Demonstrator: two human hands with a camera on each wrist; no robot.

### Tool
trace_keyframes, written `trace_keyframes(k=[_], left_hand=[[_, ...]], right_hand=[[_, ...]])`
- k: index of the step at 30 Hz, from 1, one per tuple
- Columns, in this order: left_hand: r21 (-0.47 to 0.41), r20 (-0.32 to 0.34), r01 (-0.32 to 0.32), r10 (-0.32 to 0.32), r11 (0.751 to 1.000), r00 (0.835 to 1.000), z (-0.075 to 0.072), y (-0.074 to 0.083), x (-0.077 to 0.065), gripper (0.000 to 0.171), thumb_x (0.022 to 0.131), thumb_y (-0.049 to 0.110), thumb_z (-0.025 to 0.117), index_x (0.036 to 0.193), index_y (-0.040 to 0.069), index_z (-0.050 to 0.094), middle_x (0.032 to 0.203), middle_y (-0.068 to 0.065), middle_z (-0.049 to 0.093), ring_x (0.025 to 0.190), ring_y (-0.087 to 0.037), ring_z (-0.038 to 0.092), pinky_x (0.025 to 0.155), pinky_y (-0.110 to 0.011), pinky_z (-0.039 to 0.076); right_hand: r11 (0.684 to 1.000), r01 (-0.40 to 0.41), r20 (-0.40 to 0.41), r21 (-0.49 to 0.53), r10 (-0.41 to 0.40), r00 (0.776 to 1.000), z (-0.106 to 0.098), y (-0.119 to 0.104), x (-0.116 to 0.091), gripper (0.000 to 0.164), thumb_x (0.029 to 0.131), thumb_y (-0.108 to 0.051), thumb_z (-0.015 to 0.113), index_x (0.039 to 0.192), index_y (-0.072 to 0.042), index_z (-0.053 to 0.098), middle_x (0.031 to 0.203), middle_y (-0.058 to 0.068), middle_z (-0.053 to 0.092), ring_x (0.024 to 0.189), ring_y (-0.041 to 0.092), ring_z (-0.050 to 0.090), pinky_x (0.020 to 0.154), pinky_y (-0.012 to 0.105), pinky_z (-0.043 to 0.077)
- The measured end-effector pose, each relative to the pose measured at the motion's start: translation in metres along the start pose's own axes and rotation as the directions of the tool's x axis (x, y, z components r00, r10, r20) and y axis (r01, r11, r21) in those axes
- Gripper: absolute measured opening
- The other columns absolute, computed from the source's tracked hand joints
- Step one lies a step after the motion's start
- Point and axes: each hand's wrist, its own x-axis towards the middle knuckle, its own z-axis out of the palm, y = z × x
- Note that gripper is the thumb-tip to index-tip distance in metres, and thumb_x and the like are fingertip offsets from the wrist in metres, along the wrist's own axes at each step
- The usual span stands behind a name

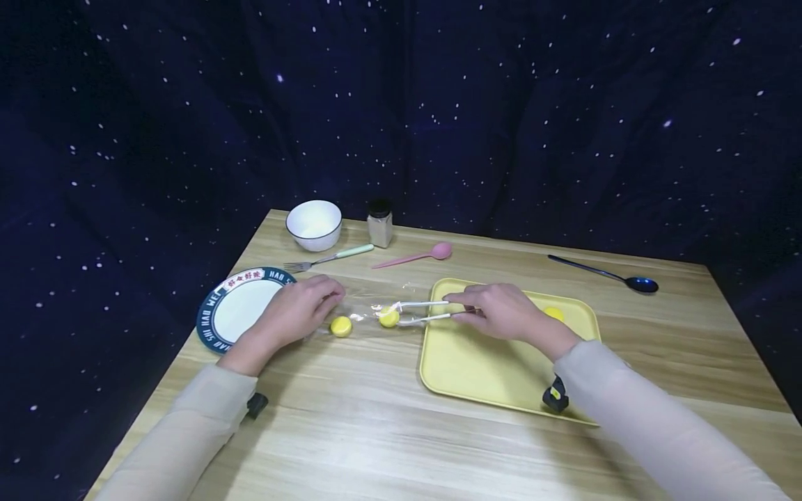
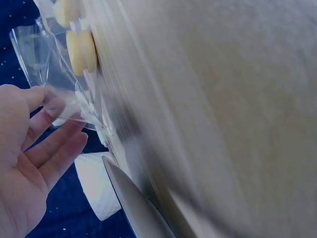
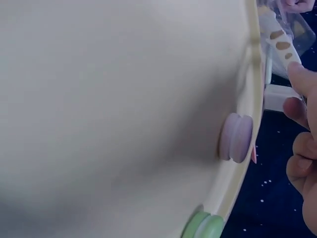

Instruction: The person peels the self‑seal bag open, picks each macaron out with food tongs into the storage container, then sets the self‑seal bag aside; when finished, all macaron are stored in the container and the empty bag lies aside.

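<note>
My left hand [image 1: 302, 306] pinches the edge of a clear plastic bag [image 2: 64, 99] between thumb and fingers. Near its fingertips in the head view lies a yellow macaron [image 1: 341, 326]. A second yellow macaron [image 1: 389, 317] sits further right, between the tips of white tongs [image 1: 432, 317] that reach into the bag. These tongs, with holes in the arm in the right wrist view, are held by my right hand [image 1: 501, 311] over a yellow tray [image 1: 482, 369]. On the tray are a purple macaron [image 3: 236, 138], a green macaron [image 3: 204, 225] and a yellow round piece [image 1: 554, 313], partly hidden behind the hand.
A blue-rimmed plate [image 1: 241, 316] lies under my left wrist. Behind stand a white bowl [image 1: 315, 226] and a black-lidded jar [image 1: 379, 226], with a fork [image 1: 328, 258] and a pink spoon [image 1: 416, 257] in front. A dark blue spoon [image 1: 604, 273] lies at the back right.
</note>
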Motion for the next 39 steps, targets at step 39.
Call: trace_keyframes(k=[39], left_hand=[[0.025, -0.01, -0.036, 0.036, 0.999, 0.999, 0.003, -0.004, -0.006, 0.016, 0.095, 0.03, 0.06, 0.108, 0.024, 0.067, 0.108, 0.007, 0.065, 0.097, -0.015, 0.063, 0.076, -0.041, 0.051]], right_hand=[[0.968, -0.218, -0.128, 0.121, 0.233, 0.964, -0.047, 0.009, -0.078, 0.04, 0.087, -0.033, 0.07, 0.122, -0.014, 0.066, 0.082, -0.012, 0.062, 0.057, 0.003, 0.046, 0.052, 0.024, 0.041]])
